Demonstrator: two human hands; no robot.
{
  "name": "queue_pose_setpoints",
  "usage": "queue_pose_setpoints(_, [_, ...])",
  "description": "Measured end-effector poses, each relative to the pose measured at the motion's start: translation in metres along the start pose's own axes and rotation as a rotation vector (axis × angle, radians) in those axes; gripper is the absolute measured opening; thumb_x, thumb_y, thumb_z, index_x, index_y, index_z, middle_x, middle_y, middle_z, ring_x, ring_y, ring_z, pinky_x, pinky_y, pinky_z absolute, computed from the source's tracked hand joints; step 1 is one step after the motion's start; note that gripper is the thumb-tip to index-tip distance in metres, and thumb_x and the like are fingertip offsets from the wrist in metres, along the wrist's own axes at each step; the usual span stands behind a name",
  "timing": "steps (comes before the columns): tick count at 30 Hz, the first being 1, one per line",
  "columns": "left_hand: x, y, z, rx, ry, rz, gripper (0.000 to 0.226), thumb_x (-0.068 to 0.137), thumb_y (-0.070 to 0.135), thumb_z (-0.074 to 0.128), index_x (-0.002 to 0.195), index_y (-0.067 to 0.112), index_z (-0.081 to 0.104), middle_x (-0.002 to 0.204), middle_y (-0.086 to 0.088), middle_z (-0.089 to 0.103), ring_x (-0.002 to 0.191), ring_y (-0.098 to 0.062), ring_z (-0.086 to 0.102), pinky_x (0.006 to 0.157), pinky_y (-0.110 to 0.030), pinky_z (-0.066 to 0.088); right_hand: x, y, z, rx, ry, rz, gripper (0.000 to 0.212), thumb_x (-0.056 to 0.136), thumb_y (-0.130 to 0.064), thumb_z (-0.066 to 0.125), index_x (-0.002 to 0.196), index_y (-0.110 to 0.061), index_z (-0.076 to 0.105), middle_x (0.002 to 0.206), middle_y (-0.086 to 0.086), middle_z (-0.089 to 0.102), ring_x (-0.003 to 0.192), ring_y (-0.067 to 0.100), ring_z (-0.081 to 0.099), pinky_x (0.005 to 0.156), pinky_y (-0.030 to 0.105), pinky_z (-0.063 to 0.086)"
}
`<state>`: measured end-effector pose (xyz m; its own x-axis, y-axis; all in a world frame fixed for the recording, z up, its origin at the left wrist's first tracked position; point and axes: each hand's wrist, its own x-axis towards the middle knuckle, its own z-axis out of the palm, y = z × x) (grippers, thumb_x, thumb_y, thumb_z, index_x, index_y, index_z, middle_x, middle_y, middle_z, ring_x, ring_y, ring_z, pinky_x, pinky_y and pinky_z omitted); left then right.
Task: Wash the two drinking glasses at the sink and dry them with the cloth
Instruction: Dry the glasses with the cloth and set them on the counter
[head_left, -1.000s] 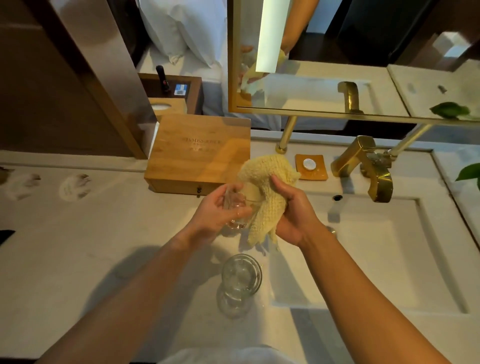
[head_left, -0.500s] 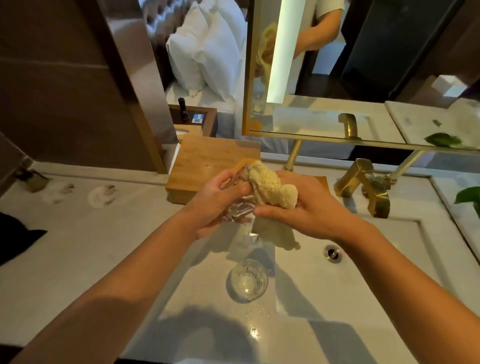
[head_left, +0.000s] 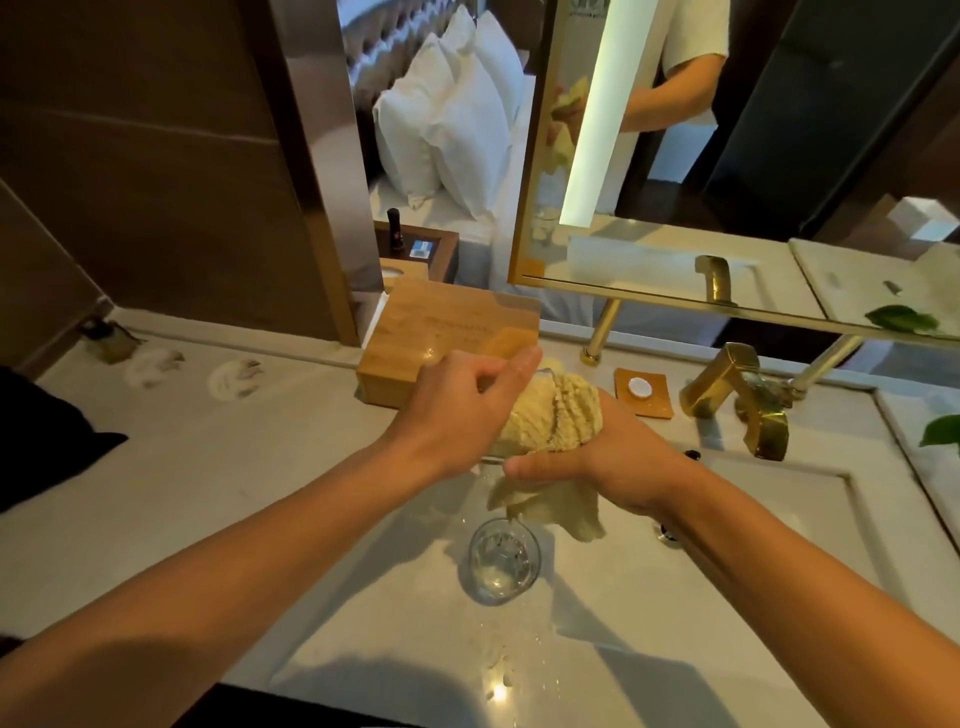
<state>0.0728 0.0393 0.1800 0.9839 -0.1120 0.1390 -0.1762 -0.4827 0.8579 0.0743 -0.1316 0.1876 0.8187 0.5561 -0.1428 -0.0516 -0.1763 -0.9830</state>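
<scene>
My left hand (head_left: 462, 410) grips a clear drinking glass (head_left: 540, 371) held on its side above the sink; most of the glass is hidden by the hand and the cloth. My right hand (head_left: 608, 457) holds a pale yellow knitted cloth (head_left: 558, 415) bunched against the glass, with a loose end of it hanging down. A second clear glass (head_left: 503, 561) stands upright in the white sink basin (head_left: 753, 519), below both hands, with a little water in it.
A gold tap (head_left: 737, 395) stands at the back right of the basin. Behind my hands are a wooden box (head_left: 415, 332) and a small wooden dish (head_left: 644, 392). Water drops lie on the front rim. A dark cloth (head_left: 47, 441) sits at left.
The view has tilted up toward the mirror. My left hand has turned over the top of the glass, and my right hand has shifted under it with the cloth bunched tighter.
</scene>
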Motion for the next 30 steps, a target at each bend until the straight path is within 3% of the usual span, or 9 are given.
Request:
queue_pose_setpoints(3, [-0.003, -0.007, 0.001, 0.114, 0.024, 0.277, 0.045, 0.105, 0.04, 0.044, 0.065, 0.029, 0.063, 0.059, 0.011, 0.059, 0.057, -0.004, 0.056, 0.052, -0.019, 0.041, 0.0, 0.013, 0.002, 0.373, -0.044, 0.039, 0.054, 0.066, 0.0, 0.085, 0.116, -0.002, 0.065, 0.105, 0.015, 0.073, 0.098, 0.029, 0.071, 0.085, 0.04, 0.059])
queue_pose_setpoints(7, [-0.001, -0.02, 0.004, 0.257, -0.058, 0.476, 0.046, 0.104, 0.037, 0.036, 0.102, 0.01, 0.073, 0.094, -0.004, 0.074, 0.086, -0.016, 0.068, 0.072, -0.038, 0.054, -0.005, 0.032, 0.007, 0.623, -0.023, 0.079, 0.046, 0.064, -0.008, 0.088, 0.107, -0.007, 0.071, 0.098, 0.015, 0.073, 0.088, 0.027, 0.071, 0.08, 0.042, 0.059])
queue_pose_setpoints(9, [0.008, -0.012, -0.004, 0.152, -0.225, 0.234, 0.037, 0.102, 0.044, 0.048, 0.117, 0.017, 0.07, 0.105, 0.003, 0.071, 0.094, -0.01, 0.066, 0.082, -0.033, 0.056, -0.011, 0.029, 0.006, 0.378, 0.06, 0.029, 0.037, 0.072, -0.004, 0.08, 0.107, -0.011, 0.071, 0.099, 0.012, 0.074, 0.091, 0.026, 0.071, 0.078, 0.038, 0.06])
queue_pose_setpoints(11, [0.025, -0.005, -0.021, 0.007, -0.637, -0.181, 0.042, 0.091, 0.045, 0.067, 0.125, 0.02, 0.063, 0.115, 0.0, 0.068, 0.102, -0.017, 0.067, 0.09, -0.036, 0.058, -0.018, 0.017, -0.001, 0.028, 0.112, -0.017, 0.036, 0.072, -0.012, 0.084, 0.104, -0.021, 0.07, 0.098, 0.001, 0.076, 0.091, 0.017, 0.072, 0.076, 0.029, 0.059])
queue_pose_setpoints(14, [0.039, 0.004, -0.037, -0.229, -1.071, -0.448, 0.057, 0.077, 0.007, 0.078, 0.129, 0.008, 0.054, 0.122, -0.015, 0.065, 0.108, -0.032, 0.066, 0.091, -0.042, 0.059, -0.026, -0.008, -0.011, -0.238, 0.014, -0.042, 0.028, 0.069, -0.032, 0.079, 0.095, -0.033, 0.069, 0.095, -0.015, 0.075, 0.09, 0.005, 0.07, 0.079, 0.02, 0.056])
queue_pose_setpoints(18, [0.027, 0.017, -0.006, 0.011, -0.851, -0.303, 0.072, 0.068, 0.0, 0.085, 0.131, 0.012, 0.05, 0.12, -0.011, 0.062, 0.107, -0.028, 0.066, 0.087, -0.044, 0.061, -0.031, -0.017, -0.023, -0.288, -0.023, -0.076, 0.026, 0.067, -0.032, 0.078, 0.092, -0.032, 0.069, 0.091, -0.017, 0.074, 0.084, 0.0, 0.069, 0.074, 0.014, 0.053])
queue_pose_setpoints(23, [0.006, 0.011, 0.031, 0.741, -0.191, 0.34, 0.07, 0.078, 0.025, 0.082, 0.133, 0.021, 0.039, 0.119, -0.001, 0.058, 0.104, -0.023, 0.058, 0.08, -0.04, 0.055, -0.026, 0.012, -0.018, 0.195, 0.193, -0.02, 0.032, 0.065, -0.011, 0.078, 0.096, -0.014, 0.07, 0.089, 0.005, 0.076, 0.087, 0.023, 0.072, 0.077, 0.035, 0.061])
queue_pose_setpoints(25, [0.008, 0.01, 0.031, 0.67, -0.279, 0.353, 0.073, 0.076, 0.034, 0.084, 0.134, 0.022, 0.04, 0.119, 0.002, 0.057, 0.103, -0.02, 0.058, 0.079, -0.038, 0.056, -0.027, 0.018, -0.018, 0.18, 0.205, -0.019, 0.03, 0.069, -0.017, 0.079, 0.097, -0.016, 0.071, 0.093, 0.008, 0.075, 0.091, 0.027, 0.072, 0.082, 0.04, 0.06])
queue_pose_setpoints(30, [0.036, 0.011, 0.003, 0.288, -0.882, -0.137, 0.062, 0.065, 0.013, 0.091, 0.118, 0.014, 0.059, 0.106, -0.004, 0.069, 0.096, -0.021, 0.068, 0.079, -0.033, 0.061, -0.034, 0.021, -0.019, -0.119, 0.136, 0.024, 0.032, 0.074, -0.032, 0.081, 0.103, -0.025, 0.07, 0.1, 0.001, 0.075, 0.093, 0.014, 0.071, 0.081, 0.029, 0.059])
